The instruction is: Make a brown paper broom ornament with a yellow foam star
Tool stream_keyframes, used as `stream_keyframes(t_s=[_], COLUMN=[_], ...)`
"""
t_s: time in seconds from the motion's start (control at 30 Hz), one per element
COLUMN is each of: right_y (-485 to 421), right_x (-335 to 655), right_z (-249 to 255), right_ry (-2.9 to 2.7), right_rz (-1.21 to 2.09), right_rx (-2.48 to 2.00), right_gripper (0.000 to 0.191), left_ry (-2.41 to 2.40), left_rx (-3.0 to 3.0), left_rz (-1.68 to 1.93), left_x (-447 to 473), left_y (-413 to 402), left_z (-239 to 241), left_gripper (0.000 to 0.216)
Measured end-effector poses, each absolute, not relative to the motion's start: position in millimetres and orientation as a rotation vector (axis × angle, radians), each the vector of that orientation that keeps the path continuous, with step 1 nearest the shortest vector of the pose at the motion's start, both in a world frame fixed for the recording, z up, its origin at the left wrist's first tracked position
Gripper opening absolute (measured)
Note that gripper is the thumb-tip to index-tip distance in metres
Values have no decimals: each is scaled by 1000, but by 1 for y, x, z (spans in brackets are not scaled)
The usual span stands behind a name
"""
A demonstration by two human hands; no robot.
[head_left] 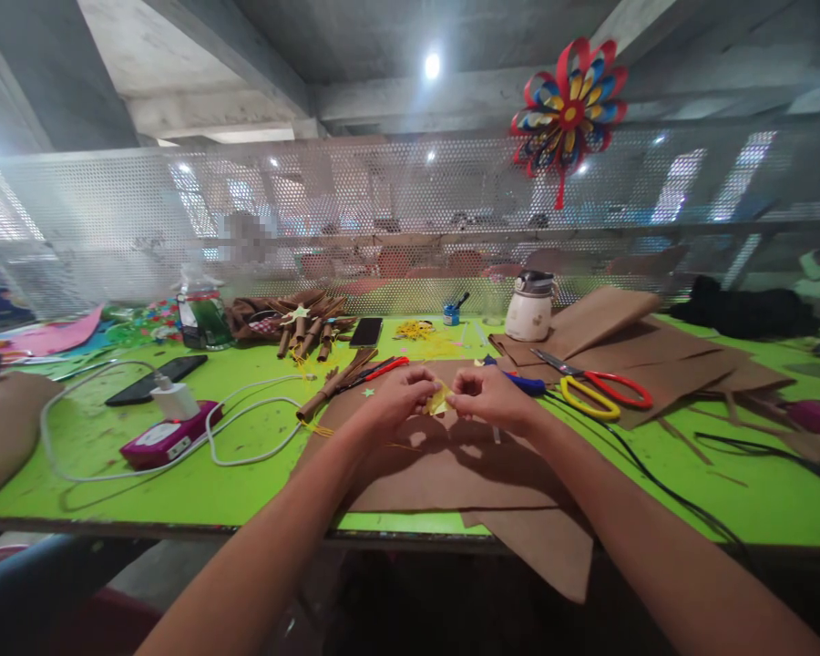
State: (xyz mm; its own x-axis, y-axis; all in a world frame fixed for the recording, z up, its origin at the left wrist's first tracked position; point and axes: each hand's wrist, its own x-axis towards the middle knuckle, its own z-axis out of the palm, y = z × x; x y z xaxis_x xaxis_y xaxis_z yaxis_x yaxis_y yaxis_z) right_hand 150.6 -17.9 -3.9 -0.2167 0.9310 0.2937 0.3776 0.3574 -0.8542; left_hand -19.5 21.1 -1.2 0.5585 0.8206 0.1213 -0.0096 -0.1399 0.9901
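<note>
Both my hands meet over a brown paper sheet (444, 469) on the green table (178, 483). My left hand (393, 401) and my right hand (493, 397) pinch a small yellow paper piece (439, 399) between their fingertips, fingers closed on it. Just behind my hands lie a rolled brown paper stick (332, 384) and red-handled scissors (383, 369). Red-and-yellow scissors (598, 390) lie to the right of my right hand.
A white cable (246, 446) loops around a pink power bank (168, 437) at left, near a black phone (156, 379). Brown paper sheets (629, 342), a white jar (529, 308) and rolled paper sticks (307, 328) stand behind. Another person's arm (4, 428) rests far left. A paper pinwheel (568, 109) hangs on the mesh.
</note>
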Motion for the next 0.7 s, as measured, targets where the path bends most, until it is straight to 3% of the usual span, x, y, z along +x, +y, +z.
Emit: stream_keyframes(t_s=[0.23, 0.43, 0.53, 0.7], right_y=[-12, -8, -7, -5], right_x=[153, 147, 143, 147], right_z=[-9, -12, -13, -16], right_ry=[-1728, -1611, -1581, -1537], right_rz=[958, 825, 696, 779], right_rx=[-1133, -1174, -1230, -1179], right_gripper=[15, 18, 9, 10], left_ry=[711, 701, 736, 734], left_rx=[1604, 1714, 1693, 1494], left_rz=[889, 932, 947, 944], left_x=[-19, -19, -20, -22], left_y=[22, 20, 23, 29], left_z=[-2, 3, 1, -4], left_gripper=[11, 12, 10, 20])
